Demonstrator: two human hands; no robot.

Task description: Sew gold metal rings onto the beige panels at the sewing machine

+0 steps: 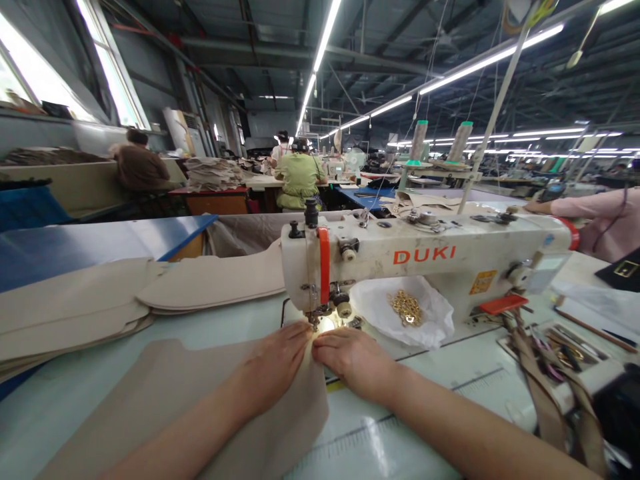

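While both hands press flat on the beige fabric (200,400), the left hand (275,363) and right hand (353,360) meet fingertip to fingertip just before the needle (316,319), seemingly to keep the edge steady on the worktop (425,387). Red letters on the sewing machine (425,257) read DUKI; behind it lies a bag of gold rings (406,308).

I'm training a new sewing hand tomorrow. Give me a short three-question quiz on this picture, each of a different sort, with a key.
1. True or false: both hands rest on the beige fabric at the needle.
2. What lies in the white bag under the sewing machine? A) brass rings B) buttons C) scissors
3. Fill in: the cut pieces are stacked to the person's ____.

Key: 1 true: left hand, right hand. 2 A. 3 left.
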